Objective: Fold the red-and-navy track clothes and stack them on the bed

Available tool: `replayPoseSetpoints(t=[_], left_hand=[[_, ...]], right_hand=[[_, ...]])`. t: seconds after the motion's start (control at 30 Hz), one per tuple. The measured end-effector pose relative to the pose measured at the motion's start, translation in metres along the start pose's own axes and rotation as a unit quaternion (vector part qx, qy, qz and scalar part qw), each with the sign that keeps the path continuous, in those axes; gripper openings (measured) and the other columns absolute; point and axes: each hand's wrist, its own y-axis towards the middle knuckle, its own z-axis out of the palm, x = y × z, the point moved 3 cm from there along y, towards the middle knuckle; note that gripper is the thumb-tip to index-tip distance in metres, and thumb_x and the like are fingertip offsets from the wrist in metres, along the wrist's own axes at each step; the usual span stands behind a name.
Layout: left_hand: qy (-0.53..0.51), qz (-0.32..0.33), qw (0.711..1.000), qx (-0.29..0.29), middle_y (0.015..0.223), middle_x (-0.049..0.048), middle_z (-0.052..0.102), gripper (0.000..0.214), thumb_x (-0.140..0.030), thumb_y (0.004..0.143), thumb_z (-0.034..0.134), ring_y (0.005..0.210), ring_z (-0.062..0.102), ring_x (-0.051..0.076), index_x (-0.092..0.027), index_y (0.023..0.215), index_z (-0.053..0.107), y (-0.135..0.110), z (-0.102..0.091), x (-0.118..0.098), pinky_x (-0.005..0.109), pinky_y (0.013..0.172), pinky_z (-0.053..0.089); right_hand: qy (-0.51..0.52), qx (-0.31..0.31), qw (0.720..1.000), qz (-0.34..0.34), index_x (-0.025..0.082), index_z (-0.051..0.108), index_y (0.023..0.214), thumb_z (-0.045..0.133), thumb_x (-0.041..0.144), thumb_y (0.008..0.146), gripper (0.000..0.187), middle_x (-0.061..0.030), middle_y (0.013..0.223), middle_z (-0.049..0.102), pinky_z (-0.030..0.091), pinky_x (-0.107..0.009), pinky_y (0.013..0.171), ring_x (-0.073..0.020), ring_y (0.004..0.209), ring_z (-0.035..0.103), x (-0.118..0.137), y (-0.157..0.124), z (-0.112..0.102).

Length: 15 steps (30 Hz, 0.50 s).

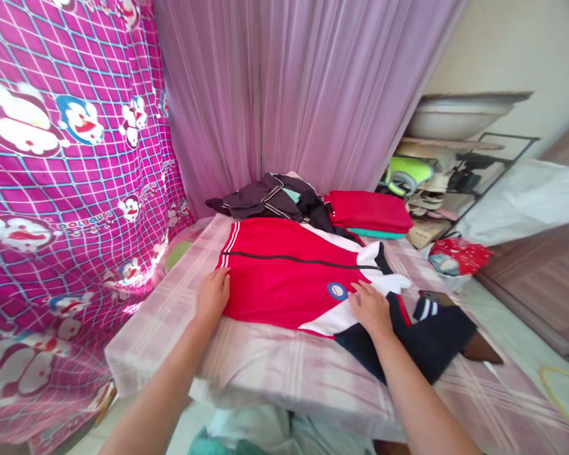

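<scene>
A red, white and dark-blue zip jacket (pixel 275 287) lies spread on the table, its hem to the left and its collar to the right. A dark zip line runs along it, and a round blue badge sits on the chest. At the striped hem, my left hand (pixel 213 292) has its fingers closed on the jacket's near corner; the fingertips are partly hidden. My right hand (pixel 370 308) lies open on the white shoulder part beside the badge, fingers apart. One dark sleeve (pixel 436 338) with white cuff stripes stretches out at the right, folded back.
Dark clothes (pixel 270 196) are heaped at the table's back, beside a folded red garment stack (pixel 372 212). A phone (pixel 435 297) and a brown flat object (pixel 481 349) lie by the sleeve. A shoe rack (pixel 455 164) stands right; a pink patterned curtain (pixel 76 189) hangs left.
</scene>
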Motion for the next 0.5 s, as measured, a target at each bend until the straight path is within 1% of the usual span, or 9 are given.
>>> replayPoseSetpoints(t=[0.07, 0.13, 0.2, 0.27, 0.37, 0.43, 0.5], left_hand=[[0.033, -0.092, 0.993, 0.060, 0.119, 0.0124, 0.073, 0.042, -0.030, 0.098, 0.035, 0.111, 0.066, 0.025, -0.018, 0.122, 0.067, 0.011, -0.010, 0.023, 0.038, 0.097, 0.050], [0.047, -0.145, 0.982, 0.111, 0.116, 0.0115, 0.074, 0.041, -0.030, 0.096, 0.037, 0.109, 0.067, 0.026, -0.020, 0.120, 0.069, 0.022, -0.018, 0.041, 0.035, 0.091, 0.051], [0.045, -0.161, 0.977, 0.133, 0.114, 0.0097, 0.075, 0.038, -0.030, 0.093, 0.042, 0.108, 0.068, 0.025, -0.021, 0.116, 0.071, 0.033, -0.023, 0.053, 0.031, 0.087, 0.051], [0.037, -0.168, 0.974, 0.149, 0.108, 0.0073, 0.077, 0.034, -0.030, 0.089, 0.048, 0.102, 0.069, 0.023, -0.022, 0.109, 0.074, 0.042, -0.023, 0.059, 0.027, 0.080, 0.051], [0.019, -0.184, 0.964, 0.190, 0.082, 0.0037, 0.077, 0.029, -0.031, 0.085, 0.051, 0.077, 0.069, 0.018, -0.021, 0.094, 0.077, 0.049, -0.020, 0.065, 0.023, 0.063, 0.048], [0.005, -0.191, 0.958, 0.215, 0.066, 0.0016, 0.071, 0.029, -0.032, 0.084, 0.051, 0.062, 0.064, 0.016, -0.021, 0.088, 0.077, 0.051, -0.018, 0.067, 0.022, 0.055, 0.045], [-0.007, -0.191, 0.953, 0.236, 0.057, 0.0004, 0.064, 0.030, -0.035, 0.084, 0.050, 0.054, 0.059, 0.015, -0.020, 0.086, 0.076, 0.052, -0.018, 0.069, 0.023, 0.050, 0.042]], right_hand=[[-0.003, 0.002, 1.000, 0.004, 0.019, 0.068, 0.126, 0.044, 0.031, 0.093, 0.042, -0.0113, 0.139, 0.061, 0.041, -0.044, 0.107, -0.0282, 0.128, 0.055, 0.001, 0.000, -0.001], [-0.003, 0.005, 1.000, 0.007, 0.019, 0.068, 0.126, 0.044, 0.031, 0.093, 0.042, -0.0114, 0.140, 0.060, 0.041, -0.044, 0.108, -0.0276, 0.129, 0.054, 0.002, 0.000, -0.001], [-0.001, 0.009, 1.000, 0.007, 0.019, 0.068, 0.126, 0.043, 0.030, 0.094, 0.042, -0.0115, 0.141, 0.060, 0.040, -0.044, 0.109, -0.0270, 0.131, 0.053, 0.002, 0.001, 0.000], [0.000, 0.015, 1.000, 0.006, 0.019, 0.067, 0.127, 0.043, 0.030, 0.094, 0.043, -0.0117, 0.142, 0.059, 0.039, -0.045, 0.110, -0.0268, 0.132, 0.051, 0.001, 0.001, 0.001], [-0.004, 0.022, 1.000, 0.009, 0.019, 0.067, 0.128, 0.043, 0.030, 0.094, 0.043, -0.0114, 0.143, 0.058, 0.039, -0.045, 0.110, -0.0266, 0.133, 0.050, 0.001, 0.001, 0.002], [-0.005, 0.023, 1.000, 0.011, 0.019, 0.067, 0.128, 0.043, 0.031, 0.095, 0.042, -0.0112, 0.143, 0.058, 0.038, -0.044, 0.110, -0.0264, 0.134, 0.050, 0.002, 0.001, 0.001], [-0.002, 0.023, 1.000, 0.010, 0.020, 0.067, 0.128, 0.044, 0.031, 0.095, 0.042, -0.0115, 0.143, 0.058, 0.038, -0.044, 0.110, -0.0267, 0.133, 0.050, 0.003, 0.001, -0.001]])
